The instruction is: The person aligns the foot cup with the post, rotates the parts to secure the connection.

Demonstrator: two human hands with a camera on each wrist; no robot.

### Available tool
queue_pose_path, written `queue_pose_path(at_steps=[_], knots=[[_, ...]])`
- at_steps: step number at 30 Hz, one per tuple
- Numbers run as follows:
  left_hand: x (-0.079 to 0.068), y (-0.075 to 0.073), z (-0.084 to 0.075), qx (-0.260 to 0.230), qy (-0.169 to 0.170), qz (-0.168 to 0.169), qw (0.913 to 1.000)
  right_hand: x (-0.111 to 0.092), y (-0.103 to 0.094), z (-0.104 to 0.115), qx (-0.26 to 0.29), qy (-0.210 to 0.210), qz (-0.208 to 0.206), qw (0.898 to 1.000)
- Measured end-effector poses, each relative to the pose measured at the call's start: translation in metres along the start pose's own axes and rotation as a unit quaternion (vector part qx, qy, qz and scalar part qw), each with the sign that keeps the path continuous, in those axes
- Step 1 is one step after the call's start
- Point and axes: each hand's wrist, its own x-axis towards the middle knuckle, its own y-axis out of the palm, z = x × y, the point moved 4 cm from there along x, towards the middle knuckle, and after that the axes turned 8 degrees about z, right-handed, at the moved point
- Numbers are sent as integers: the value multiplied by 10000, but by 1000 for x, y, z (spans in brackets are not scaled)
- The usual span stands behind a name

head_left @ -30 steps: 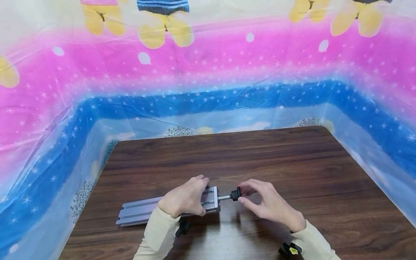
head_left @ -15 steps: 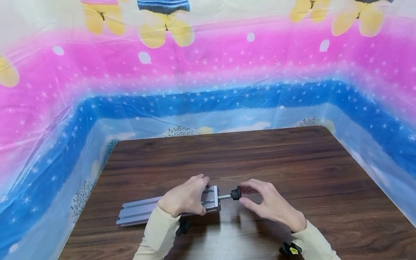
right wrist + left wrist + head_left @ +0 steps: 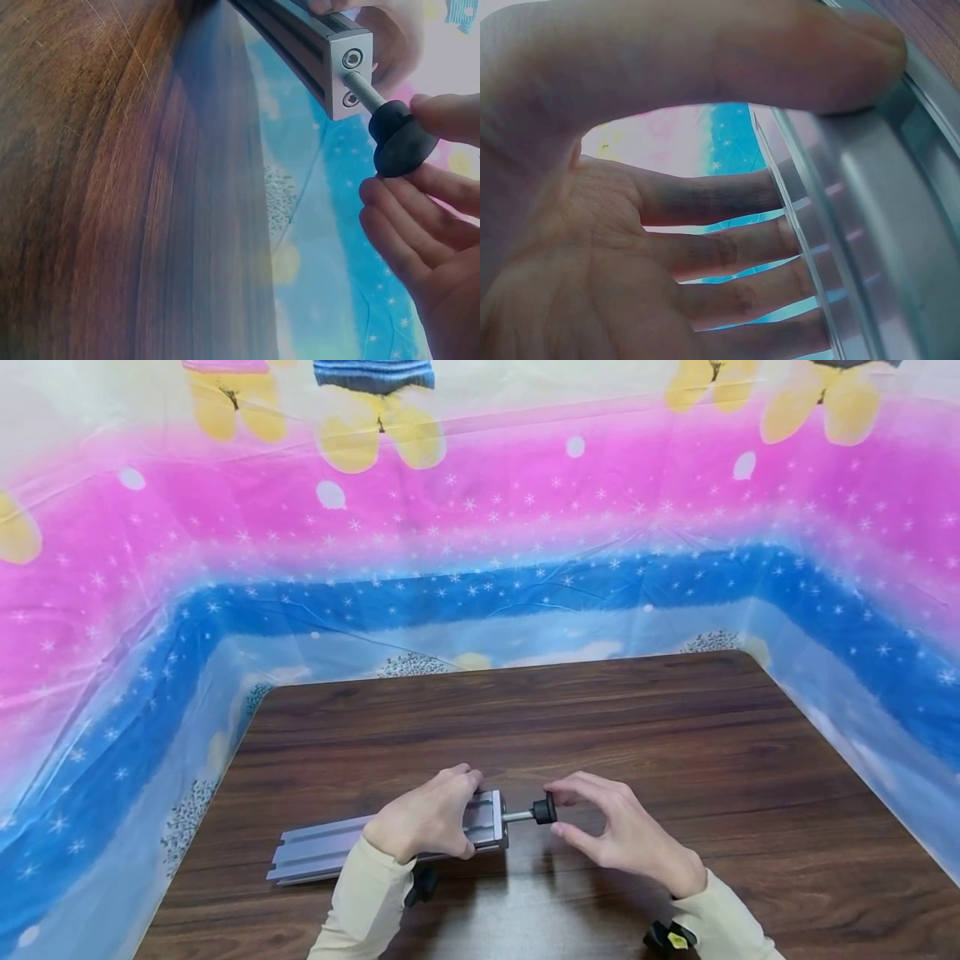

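My left hand (image 3: 431, 814) grips a silver aluminium profile (image 3: 322, 843) near its right end, thumb on the near side and fingers over the far side. In the left wrist view the thumb (image 3: 780, 60) presses on the grooved metal. A threaded rod (image 3: 517, 816) sticks out of the profile's end plate (image 3: 351, 97), between two screw heads. On the rod's outer end is a black levelling foot (image 3: 405, 142) with a round base. My right hand (image 3: 618, 827) holds this base at its rim between thumb and fingers; the right wrist view shows the thumb on one edge and the index finger on the opposite one.
The profile lies along a dark wooden table (image 3: 525, 718). A patterned pink and blue cloth (image 3: 480, 543) hangs behind the table and at both sides. Black wrist-worn devices (image 3: 667, 937) sit under the cream sleeves.
The right thumb and fingers have shifted slightly around the rim of the black levelling foot. The left hand and the profile stay in place.
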Motion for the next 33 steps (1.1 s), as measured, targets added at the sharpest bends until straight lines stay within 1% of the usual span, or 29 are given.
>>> queue_pose_path(at_steps=[8,12,14,20,23,28,33], knots=[[-1,0,-2,6,83,-48,10000,3,6,-6,148,632,94,9978],[-1,1,-2,-8,135,-81,9999,3,7,-7,41,828,150,9964],[-1,1,-2,-10,153,-96,9998,2,5,-6,-22,775,138,9969],[-1,0,-1,53,87,-83,9999,1,2,0,-58,74,198,9998],[-1,0,-1,86,54,-64,9999,2,3,1,25,-57,258,9996],[-1,0,-1,89,94,-90,9999,2,5,0,36,3,235,9997],[-1,0,-2,30,113,-78,9999,1,6,-3,120,314,164,9993]])
